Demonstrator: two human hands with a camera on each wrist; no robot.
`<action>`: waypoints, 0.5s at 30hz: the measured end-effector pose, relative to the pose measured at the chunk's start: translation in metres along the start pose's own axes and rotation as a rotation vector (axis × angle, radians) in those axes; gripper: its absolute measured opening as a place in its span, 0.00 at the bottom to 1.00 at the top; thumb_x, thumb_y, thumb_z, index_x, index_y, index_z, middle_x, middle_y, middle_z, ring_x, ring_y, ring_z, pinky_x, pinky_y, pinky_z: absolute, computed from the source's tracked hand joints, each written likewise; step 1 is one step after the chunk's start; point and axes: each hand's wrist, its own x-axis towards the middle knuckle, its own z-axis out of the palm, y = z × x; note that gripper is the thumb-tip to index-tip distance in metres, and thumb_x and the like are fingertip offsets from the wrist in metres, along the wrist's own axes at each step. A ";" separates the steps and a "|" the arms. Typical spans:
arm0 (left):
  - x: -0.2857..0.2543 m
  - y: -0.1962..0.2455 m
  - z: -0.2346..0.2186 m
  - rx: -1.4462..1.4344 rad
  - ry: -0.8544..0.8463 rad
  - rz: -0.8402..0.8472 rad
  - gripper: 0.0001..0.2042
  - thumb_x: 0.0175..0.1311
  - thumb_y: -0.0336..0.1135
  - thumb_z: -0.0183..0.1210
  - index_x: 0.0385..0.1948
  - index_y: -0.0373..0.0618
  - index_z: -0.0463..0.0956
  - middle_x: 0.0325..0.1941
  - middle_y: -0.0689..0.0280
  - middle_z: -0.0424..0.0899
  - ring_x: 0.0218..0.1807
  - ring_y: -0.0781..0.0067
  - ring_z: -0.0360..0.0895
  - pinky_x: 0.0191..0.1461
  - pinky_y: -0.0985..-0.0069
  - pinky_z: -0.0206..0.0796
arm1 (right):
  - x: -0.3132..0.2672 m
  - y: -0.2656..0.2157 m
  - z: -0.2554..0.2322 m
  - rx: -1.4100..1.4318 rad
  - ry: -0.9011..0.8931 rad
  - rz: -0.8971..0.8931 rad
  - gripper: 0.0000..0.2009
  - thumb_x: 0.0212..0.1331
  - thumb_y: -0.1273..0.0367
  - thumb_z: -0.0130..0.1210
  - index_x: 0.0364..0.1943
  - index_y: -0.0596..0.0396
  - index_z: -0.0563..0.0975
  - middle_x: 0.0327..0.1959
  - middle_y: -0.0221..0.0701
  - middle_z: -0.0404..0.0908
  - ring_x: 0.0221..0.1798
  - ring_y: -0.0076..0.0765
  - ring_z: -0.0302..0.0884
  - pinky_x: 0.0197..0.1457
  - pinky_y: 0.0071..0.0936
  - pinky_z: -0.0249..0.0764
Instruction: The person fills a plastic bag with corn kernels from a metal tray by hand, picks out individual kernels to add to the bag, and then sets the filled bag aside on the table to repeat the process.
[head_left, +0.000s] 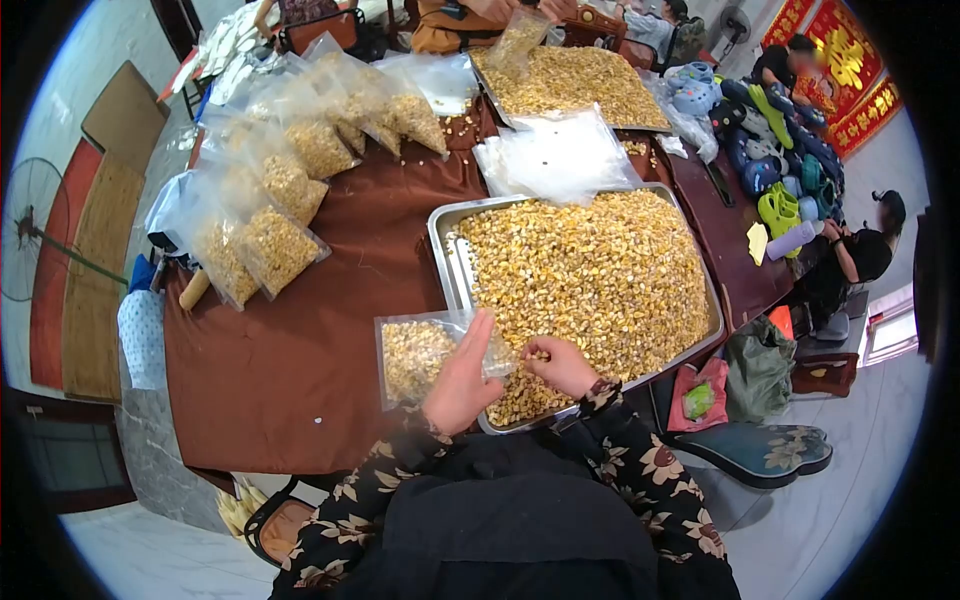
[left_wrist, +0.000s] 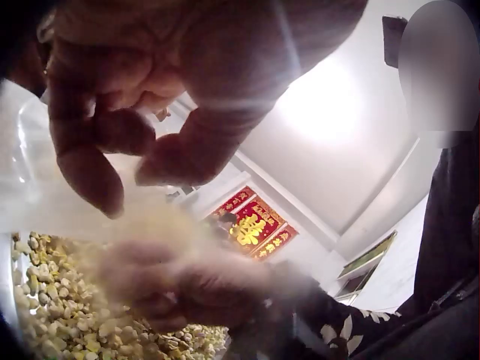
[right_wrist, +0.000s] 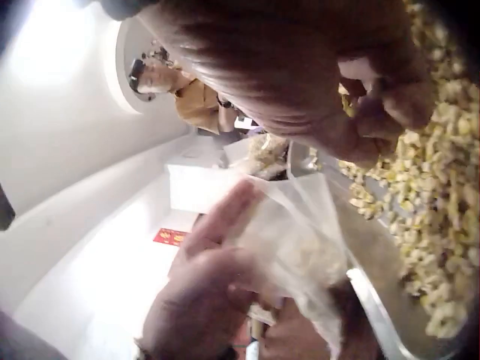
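In the head view, a clear bag [head_left: 412,358] of yellow kernels lies left of a metal tray [head_left: 437,255] heaped with kernels [head_left: 590,280]. My left hand [head_left: 465,385] grips the bag near its mouth, some fingers extended; the right wrist view shows this hand [right_wrist: 206,289] against the plastic [right_wrist: 296,232]. My right hand [head_left: 565,368] is just right of the bag's mouth, over the tray's near part, fingers curled round a few kernels. In the left wrist view my left hand [left_wrist: 187,82] hangs above my blurred right hand [left_wrist: 180,281].
Filled bags [head_left: 280,250] stand at the left and back of the brown-covered table [head_left: 350,260]. Flat empty bags [head_left: 560,155] overlap the tray's far edge, with a second kernel tray [head_left: 580,85] beyond. Shoes [head_left: 780,130] are piled at the right. Other people sit around.
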 end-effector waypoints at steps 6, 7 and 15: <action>0.000 -0.002 0.006 -0.004 0.002 -0.005 0.39 0.47 0.24 0.53 0.66 0.34 0.45 0.70 0.43 0.48 0.71 0.48 0.49 0.69 0.68 0.49 | -0.008 -0.042 -0.003 0.094 -0.016 -0.237 0.10 0.58 0.68 0.54 0.42 0.57 0.77 0.21 0.25 0.74 0.18 0.16 0.69 0.20 0.16 0.67; 0.000 -0.002 0.005 -0.031 0.004 -0.013 0.39 0.47 0.24 0.52 0.66 0.34 0.45 0.70 0.43 0.49 0.71 0.48 0.49 0.69 0.68 0.49 | -0.011 -0.051 -0.002 0.144 -0.056 -0.207 0.12 0.59 0.68 0.53 0.45 0.57 0.77 0.22 0.25 0.75 0.19 0.16 0.70 0.21 0.16 0.68; 0.000 -0.006 0.004 -0.114 -0.002 -0.046 0.40 0.47 0.25 0.53 0.66 0.33 0.45 0.70 0.43 0.49 0.71 0.48 0.48 0.70 0.68 0.48 | -0.009 -0.056 0.002 0.260 -0.072 -0.194 0.13 0.63 0.69 0.48 0.49 0.59 0.75 0.29 0.29 0.79 0.22 0.16 0.72 0.22 0.16 0.71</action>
